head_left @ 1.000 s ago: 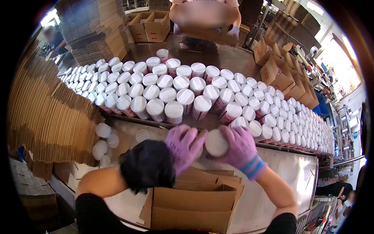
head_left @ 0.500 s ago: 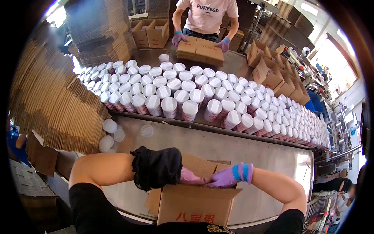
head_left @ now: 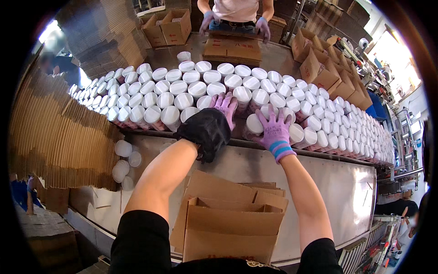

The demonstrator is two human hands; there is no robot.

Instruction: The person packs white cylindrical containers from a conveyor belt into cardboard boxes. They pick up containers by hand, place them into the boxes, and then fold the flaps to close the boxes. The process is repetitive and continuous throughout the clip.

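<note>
While both arms reach forward over the steel table (head_left: 346, 192), the hands sit at the near edge of the white-capped canisters (head_left: 255, 86) massed along the table's far side.

Head view: left hand (head_left: 214, 123), purple glove under a black wrist cover, lies flat on the front row, fingers (head_left: 226, 106) spread wide and touching canister tops, gripping nothing that I can see. Right hand (head_left: 275, 130), purple glove with blue-striped cuff, fingers curled around one front canister (head_left: 253, 125) at the near edge of the mass, holding it. That canister stands upright, touching its neighbours, just right of the left hand.

Open cardboard box (head_left: 232, 223) sits at the table's near edge, between the forearms, flaps up. Stacks of flat cardboard (head_left: 54, 137) fill the left side. Loose white lids (head_left: 123, 157) lie near the table's left edge. Another person's gloved hands (head_left: 262, 27) rest on a flat carton (head_left: 232, 48) at the far edge.
</note>
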